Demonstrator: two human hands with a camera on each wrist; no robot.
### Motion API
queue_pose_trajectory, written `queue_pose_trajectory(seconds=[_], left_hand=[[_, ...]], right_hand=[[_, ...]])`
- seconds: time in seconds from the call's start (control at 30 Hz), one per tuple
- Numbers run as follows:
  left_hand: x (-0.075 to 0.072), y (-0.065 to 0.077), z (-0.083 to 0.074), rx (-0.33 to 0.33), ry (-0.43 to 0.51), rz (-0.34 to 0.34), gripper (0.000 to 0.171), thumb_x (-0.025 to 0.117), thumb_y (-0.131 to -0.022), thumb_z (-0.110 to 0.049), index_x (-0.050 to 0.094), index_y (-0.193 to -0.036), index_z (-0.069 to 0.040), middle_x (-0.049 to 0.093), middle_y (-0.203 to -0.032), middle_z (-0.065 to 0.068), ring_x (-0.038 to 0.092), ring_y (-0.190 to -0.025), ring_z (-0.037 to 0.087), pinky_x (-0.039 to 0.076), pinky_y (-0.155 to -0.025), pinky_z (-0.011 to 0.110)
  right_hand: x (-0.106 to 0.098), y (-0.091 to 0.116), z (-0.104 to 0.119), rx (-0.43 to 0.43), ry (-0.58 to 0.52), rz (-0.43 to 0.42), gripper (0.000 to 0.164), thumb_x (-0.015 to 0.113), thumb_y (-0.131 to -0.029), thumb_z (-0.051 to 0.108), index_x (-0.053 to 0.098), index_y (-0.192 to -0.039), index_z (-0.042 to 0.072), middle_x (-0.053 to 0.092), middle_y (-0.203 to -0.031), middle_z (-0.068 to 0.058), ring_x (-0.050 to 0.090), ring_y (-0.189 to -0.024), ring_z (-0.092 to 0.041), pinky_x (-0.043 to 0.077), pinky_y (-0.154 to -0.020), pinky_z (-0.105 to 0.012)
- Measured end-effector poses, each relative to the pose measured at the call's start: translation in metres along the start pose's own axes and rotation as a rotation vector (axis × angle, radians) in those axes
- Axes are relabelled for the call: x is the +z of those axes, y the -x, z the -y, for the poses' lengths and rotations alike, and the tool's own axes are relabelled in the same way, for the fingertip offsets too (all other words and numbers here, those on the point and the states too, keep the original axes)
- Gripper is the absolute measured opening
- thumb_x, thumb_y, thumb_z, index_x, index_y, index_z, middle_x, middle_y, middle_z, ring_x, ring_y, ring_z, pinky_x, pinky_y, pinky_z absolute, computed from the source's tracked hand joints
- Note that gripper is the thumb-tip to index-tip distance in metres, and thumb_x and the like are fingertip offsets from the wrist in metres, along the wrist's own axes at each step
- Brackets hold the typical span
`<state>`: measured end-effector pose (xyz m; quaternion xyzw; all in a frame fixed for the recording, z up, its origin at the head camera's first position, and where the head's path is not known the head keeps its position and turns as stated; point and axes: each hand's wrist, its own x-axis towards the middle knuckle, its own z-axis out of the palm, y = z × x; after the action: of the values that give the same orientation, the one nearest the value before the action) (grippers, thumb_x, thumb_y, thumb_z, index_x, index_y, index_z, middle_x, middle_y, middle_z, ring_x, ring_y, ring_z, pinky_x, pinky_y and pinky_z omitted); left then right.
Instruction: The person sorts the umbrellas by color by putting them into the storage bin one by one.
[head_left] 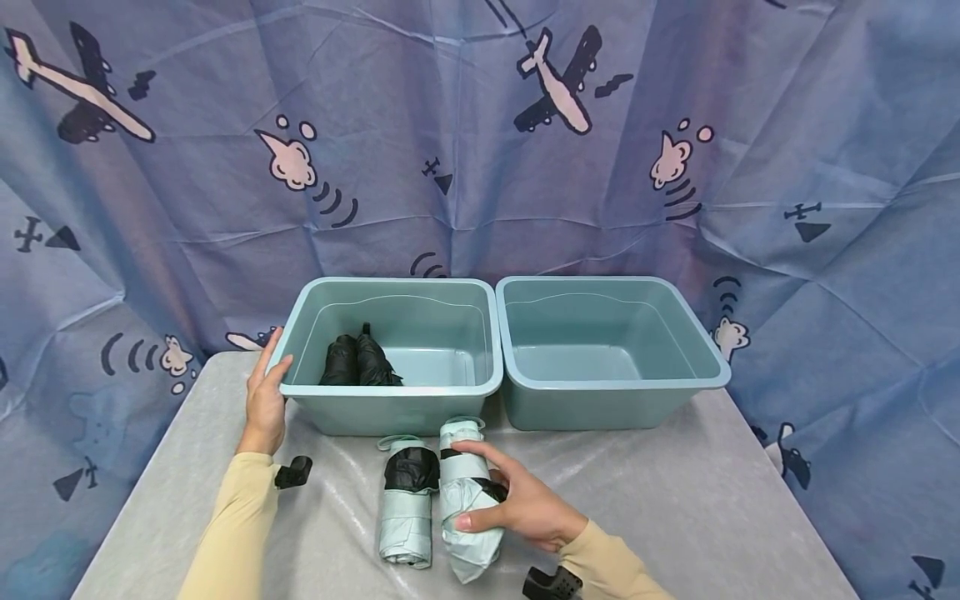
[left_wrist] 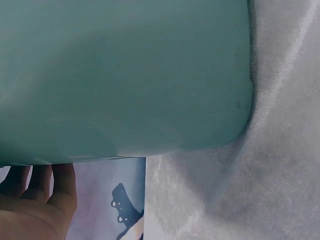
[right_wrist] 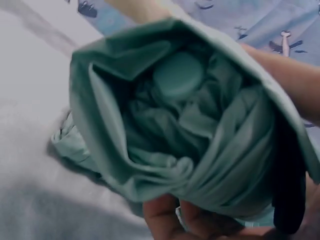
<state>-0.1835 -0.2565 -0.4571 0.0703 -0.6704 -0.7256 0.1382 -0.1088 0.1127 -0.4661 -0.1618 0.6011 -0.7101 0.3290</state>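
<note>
My right hand (head_left: 525, 500) grips a folded pale green umbrella (head_left: 468, 550) with a black band, thumb on one side and fingers around the other. In the right wrist view, the umbrella's open fabric end (right_wrist: 175, 125) shows loose folds and a round tip inside. Beside it, a second pale green folded umbrella (head_left: 407, 525) lies on the table. My left hand (head_left: 264, 408) rests at the left front corner of the left green bin (head_left: 390, 408), fingers fairly straight along its outer side. Two black folded umbrellas (head_left: 360, 362) lie inside that bin.
Right of the left bin stands a matching green bin (head_left: 615, 404), their rims side by side. Both are on a grey-covered table (head_left: 675, 500). Behind them hangs a blue curtain (head_left: 480, 167) printed with planes.
</note>
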Motion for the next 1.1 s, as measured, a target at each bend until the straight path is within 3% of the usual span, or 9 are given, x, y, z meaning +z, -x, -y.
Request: queue_pose_trajectory(seconds=[0.33, 0.7, 0.87, 1.1], left_hand=[[-0.001, 0.001, 0.000, -0.011, 0.016, -0.006, 0.057, 0.038, -0.109, -0.017, 0.024, -0.163, -0.022, 0.019, -0.168, 0.001, 0.023, -0.151, 0.024, 0.019, -0.122, 0.043], [-0.001, 0.001, 0.000, -0.010, 0.009, -0.007, 0.057, 0.038, -0.109, -0.017, 0.025, -0.163, -0.021, 0.021, -0.168, 0.003, 0.023, -0.151, 0.025, 0.019, -0.122, 0.044], [-0.001, 0.001, -0.001, -0.007, 0.004, -0.004, 0.057, 0.038, -0.109, -0.017, 0.024, -0.163, -0.022, 0.019, -0.168, 0.003, 0.022, -0.152, 0.026, 0.018, -0.122, 0.045], [0.001, 0.001, -0.002, -0.004, -0.006, -0.001, 0.057, 0.038, -0.109, -0.016, 0.024, -0.163, -0.023, 0.020, -0.168, 0.002, 0.022, -0.152, 0.025, 0.018, -0.122, 0.046]], right_hand=[[-0.008, 0.018, 0.020, -0.056, -0.028, 0.089, 0.086, 0.077, -0.088, 0.002, 0.031, -0.159, 0.017, 0.045, -0.138, -0.027, 0.057, -0.119, -0.034, 0.055, -0.091, -0.047], [-0.007, 0.029, 0.044, -0.155, 0.046, 0.119, 0.083, 0.074, -0.089, -0.001, 0.032, -0.159, 0.015, 0.050, -0.134, -0.026, 0.058, -0.117, -0.037, 0.056, -0.089, -0.045], [-0.008, 0.032, 0.056, -0.199, 0.096, 0.105, 0.083, 0.075, -0.088, -0.001, 0.033, -0.158, 0.015, 0.049, -0.136, -0.025, 0.056, -0.118, -0.038, 0.056, -0.089, -0.045], [-0.011, 0.035, 0.074, -0.180, 0.149, 0.053, 0.085, 0.077, -0.087, 0.000, 0.035, -0.158, 0.019, 0.047, -0.137, -0.026, 0.054, -0.119, -0.039, 0.056, -0.088, -0.046]])
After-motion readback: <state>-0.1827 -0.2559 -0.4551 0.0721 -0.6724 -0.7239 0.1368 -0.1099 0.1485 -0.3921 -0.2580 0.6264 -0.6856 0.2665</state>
